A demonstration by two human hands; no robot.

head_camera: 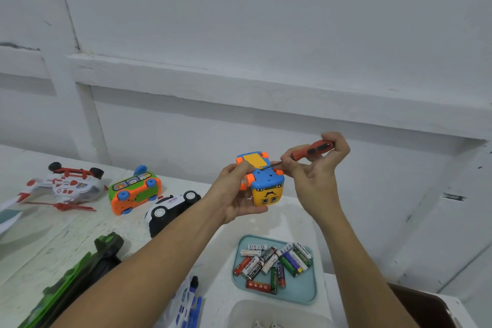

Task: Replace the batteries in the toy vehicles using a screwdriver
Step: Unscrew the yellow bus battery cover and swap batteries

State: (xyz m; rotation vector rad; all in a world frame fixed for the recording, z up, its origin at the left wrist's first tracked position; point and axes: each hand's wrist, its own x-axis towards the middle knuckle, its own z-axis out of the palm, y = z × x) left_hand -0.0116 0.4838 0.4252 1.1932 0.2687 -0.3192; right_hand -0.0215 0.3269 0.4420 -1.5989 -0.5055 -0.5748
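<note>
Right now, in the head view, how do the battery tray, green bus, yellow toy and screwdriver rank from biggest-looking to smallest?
1. Tray.
2 and 3. Green bus and yellow toy look alike; the toy is held up nearer the camera, so I won't rank them.
4. Screwdriver.

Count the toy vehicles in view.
6: yellow car in the left hand; helicopter, green bus, police car at left; camouflage toy lower left; blue-white toy partly hidden under the left arm.

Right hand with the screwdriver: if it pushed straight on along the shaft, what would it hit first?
The upturned underside of the toy vehicle, at the edge of the yellow battery cover. The screwdriver tip looks already there, though depth is unclear.
</note>
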